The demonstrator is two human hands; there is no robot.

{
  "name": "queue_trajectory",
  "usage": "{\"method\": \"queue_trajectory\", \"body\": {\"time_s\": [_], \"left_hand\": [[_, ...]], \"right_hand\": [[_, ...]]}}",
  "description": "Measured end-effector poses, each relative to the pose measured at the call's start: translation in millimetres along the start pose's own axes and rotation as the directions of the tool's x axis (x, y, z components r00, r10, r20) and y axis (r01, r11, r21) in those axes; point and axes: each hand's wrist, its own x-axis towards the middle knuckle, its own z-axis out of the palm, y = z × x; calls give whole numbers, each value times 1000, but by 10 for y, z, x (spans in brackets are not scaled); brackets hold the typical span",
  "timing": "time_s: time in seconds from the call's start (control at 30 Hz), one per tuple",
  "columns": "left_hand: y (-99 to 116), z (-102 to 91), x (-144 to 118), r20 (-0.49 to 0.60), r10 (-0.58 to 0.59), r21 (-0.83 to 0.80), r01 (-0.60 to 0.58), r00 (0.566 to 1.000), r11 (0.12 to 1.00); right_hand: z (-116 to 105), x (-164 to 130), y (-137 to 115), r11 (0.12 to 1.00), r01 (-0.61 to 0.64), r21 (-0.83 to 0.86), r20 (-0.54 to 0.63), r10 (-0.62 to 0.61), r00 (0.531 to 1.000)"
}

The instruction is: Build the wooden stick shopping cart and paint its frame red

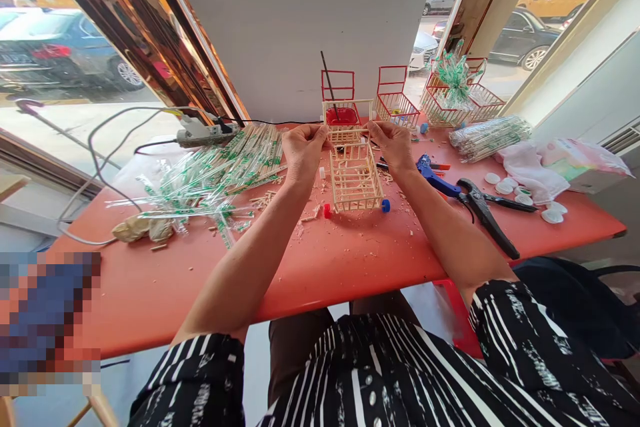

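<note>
Head view: orange-red table [220,280]; on it, pale stick-built cart [354,183], red wheel [327,211] and blue wheel [385,206] at its near corners. Left hand [305,150] and right hand [395,147] pinch opposite ends of thin crossbar [350,131] at cart's far end. Red carts [399,105] beyond, then grey wall [300,27].

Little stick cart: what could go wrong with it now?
The thin stick pinched by the left hand and right hand might snap if bent. The stick cart could perhaps roll on its red wheel and blue wheel. And the right forearm might knock the blue tool beside it.
</note>
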Motion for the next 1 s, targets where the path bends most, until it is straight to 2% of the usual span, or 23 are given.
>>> {"method": "queue_trajectory", "body": {"time_s": [0.17,0.47,0.63,1.0], "left_hand": [[-7,-12,0,4,7,0,-7,1000,1000],[-43,-4,4,4,13,-5,-13,1000,1000],[-26,-8,-5,25,12,-4,-12,1000,1000],[-72,-16,34,30,14,-56,-12,999,998]], "right_hand": [[30,6,-9,1000,18,24,9,-19,1000],[45,-19,-70,999,-31,27,1,31,1000],[28,-37,-127,996,-84,-24,-10,84,996],[-38,-6,-94,999,-37,-39,23,38,999]]}}
